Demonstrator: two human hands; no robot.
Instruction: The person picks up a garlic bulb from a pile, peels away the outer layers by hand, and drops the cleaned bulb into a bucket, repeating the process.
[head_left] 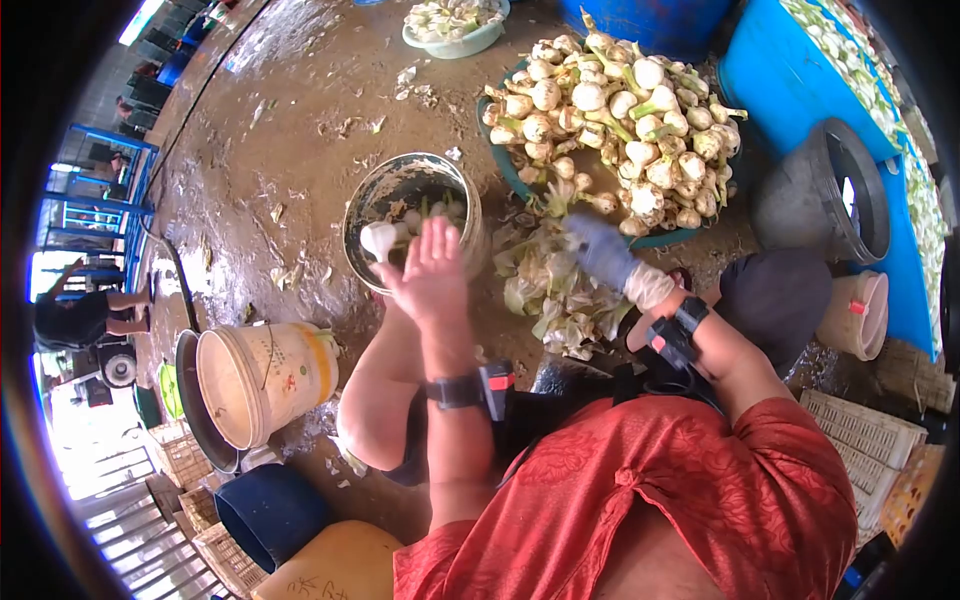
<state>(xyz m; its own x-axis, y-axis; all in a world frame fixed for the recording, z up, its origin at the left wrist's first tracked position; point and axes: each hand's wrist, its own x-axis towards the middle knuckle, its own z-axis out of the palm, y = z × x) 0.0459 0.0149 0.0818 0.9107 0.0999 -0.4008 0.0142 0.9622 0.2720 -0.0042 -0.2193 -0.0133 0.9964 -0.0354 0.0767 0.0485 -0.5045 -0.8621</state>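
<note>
My bare left hand (pixel 432 268) is open with fingers stretched out, over the near rim of a round bucket (pixel 474 240). A white peeled garlic bulb (pixel 379 240) shows just beyond its thumb, over the bucket's mouth. More pale bulbs lie inside the bucket. My right hand (pixel 606 256), in a blue-grey glove, is blurred by motion; I cannot tell what its fingers hold. It is close to a heap of garlic skins (pixel 560 295) and the near edge of a wide basin (pixel 655 238), piled with untrimmed garlic bulbs (pixel 645 120).
A pale basin of skins (pixel 455 45) stands at the back. Blue bins (pixel 800 75) and a dark grey bucket (pixel 815 195) line the right. Left are a cream bucket (pixel 285 380) and a blue tub (pixel 275 515). Another person (pixel 85 315) is at far left. The floor is wet.
</note>
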